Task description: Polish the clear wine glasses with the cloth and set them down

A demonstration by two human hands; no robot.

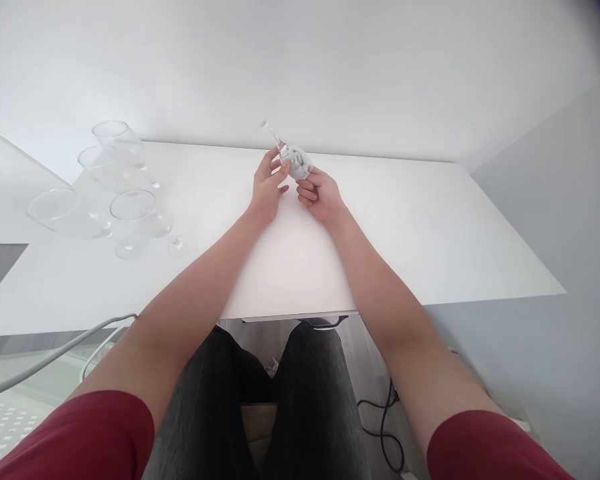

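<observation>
Stemmed glass (291, 159) up at twelve o'clock, tilted over the white table (405, 220), its stem aimed toward eleven and a crumpled white material (305, 163) bunched at the bowl, inside or around it I can't tell! Left hand (269, 183) grips the bowl near the stem, right hand (323, 192) pinches the far end at four, while clear glasses (140, 215) cluster between nine and ten.

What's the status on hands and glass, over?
Left hand holds tilted glass; right hand at white cloth or paper bunched there. Other glasses off left, not in the way.
</observation>
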